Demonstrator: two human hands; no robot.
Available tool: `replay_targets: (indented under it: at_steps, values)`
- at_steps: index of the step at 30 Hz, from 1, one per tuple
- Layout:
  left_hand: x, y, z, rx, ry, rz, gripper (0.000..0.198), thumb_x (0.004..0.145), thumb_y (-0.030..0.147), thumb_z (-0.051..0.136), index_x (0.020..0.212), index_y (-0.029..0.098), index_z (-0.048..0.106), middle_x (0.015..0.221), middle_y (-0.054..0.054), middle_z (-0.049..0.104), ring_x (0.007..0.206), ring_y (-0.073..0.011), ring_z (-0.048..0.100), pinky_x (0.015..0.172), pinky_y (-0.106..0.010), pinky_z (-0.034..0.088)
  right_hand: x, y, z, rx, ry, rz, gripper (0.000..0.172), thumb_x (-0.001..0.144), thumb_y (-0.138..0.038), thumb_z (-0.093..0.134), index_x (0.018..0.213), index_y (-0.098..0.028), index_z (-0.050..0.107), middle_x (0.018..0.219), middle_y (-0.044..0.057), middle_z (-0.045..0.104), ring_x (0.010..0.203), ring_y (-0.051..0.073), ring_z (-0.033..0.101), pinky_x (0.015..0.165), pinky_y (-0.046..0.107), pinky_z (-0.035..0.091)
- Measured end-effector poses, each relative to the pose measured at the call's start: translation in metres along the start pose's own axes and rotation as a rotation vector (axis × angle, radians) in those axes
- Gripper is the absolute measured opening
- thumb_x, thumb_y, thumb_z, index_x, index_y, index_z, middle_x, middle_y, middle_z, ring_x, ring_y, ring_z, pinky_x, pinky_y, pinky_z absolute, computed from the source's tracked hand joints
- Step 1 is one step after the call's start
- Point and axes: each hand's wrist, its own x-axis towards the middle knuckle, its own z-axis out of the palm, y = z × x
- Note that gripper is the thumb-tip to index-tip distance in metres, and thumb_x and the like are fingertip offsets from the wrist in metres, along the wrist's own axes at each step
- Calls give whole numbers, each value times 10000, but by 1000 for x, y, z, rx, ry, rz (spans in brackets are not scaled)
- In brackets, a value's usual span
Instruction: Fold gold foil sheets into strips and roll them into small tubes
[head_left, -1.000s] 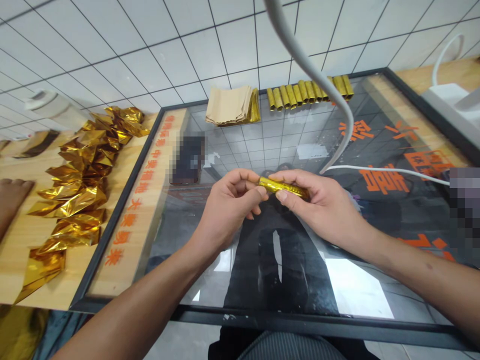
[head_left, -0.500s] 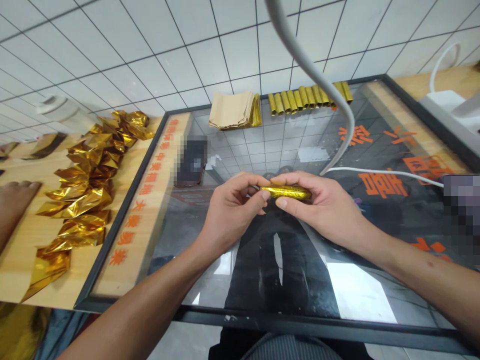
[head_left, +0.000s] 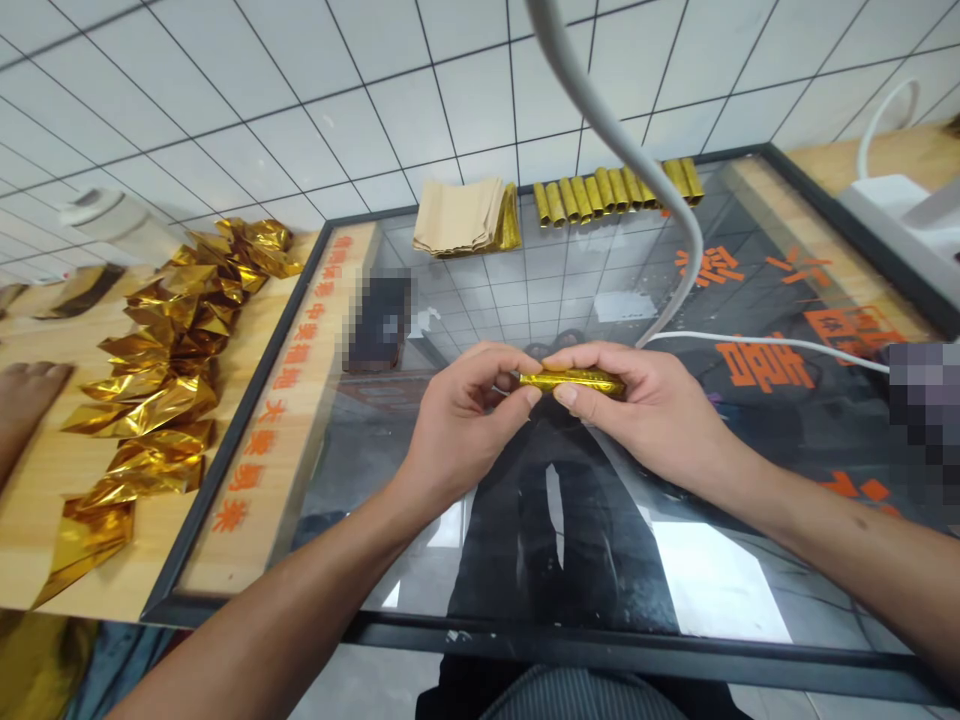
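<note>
Between my two hands is a small roll of gold foil paper, lying sideways above the glass tabletop. My left hand pinches its left end between thumb and fingers. Around the right part of it my right hand is closed, thumb on the near side and fingers on the far side. At the back edge of the glass stands a row of several finished-looking gold rolls. A stack of brown-backed gold paper sheets lies to the left of that row.
Folded gold foil pieces spread over the wooden surface at left, beside another person's hand. A blurred phone-like dark object lies on the glass. A thick grey cable hangs in front; a white power strip is at right.
My right thumb has shifted slightly along the roll, and both hands stay on it. The whole view has moved a little; otherwise things look the same.
</note>
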Motion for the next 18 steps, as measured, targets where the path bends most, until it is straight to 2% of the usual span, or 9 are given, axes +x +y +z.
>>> replay_targets:
  at_steps: [4, 8, 13, 18]
  values:
    - [0, 0, -1, 4, 13, -18, 52, 924, 232, 815, 975, 242, 815, 1067, -49, 737, 838, -149, 647, 749, -279, 573, 0, -3, 1, -41, -12, -27, 206, 924, -255, 801, 1128, -270, 828, 1101, 25, 810, 1012, 227, 754, 935, 381, 602]
    - [1, 4, 1, 1, 20, -1, 29, 912, 207, 824, 907, 236, 825, 1022, -46, 750, 908, -167, 685, 778, -279, 567, 0, -2, 2, -53, -4, -41, 177, 928, -247, 790, 1098, -267, 833, 1070, 31, 798, 1000, 230, 749, 905, 377, 593]
    - [2, 4, 3, -113, 23, -78, 100, 886, 215, 855, 983, 218, 831, 907, -15, 718, 744, -112, 631, 694, -238, 550, -1, 2, 2, -47, 16, -52, 175, 942, -235, 781, 1110, -258, 825, 1078, 32, 788, 1010, 225, 738, 895, 372, 569]
    - [2, 0, 3, -131, 38, -37, 123, 861, 236, 883, 964, 197, 827, 961, -35, 731, 777, -119, 630, 701, -236, 573, -2, 3, 2, -56, 12, -75, 187, 939, -206, 779, 1114, -256, 823, 1080, 27, 786, 1021, 219, 737, 891, 361, 562]
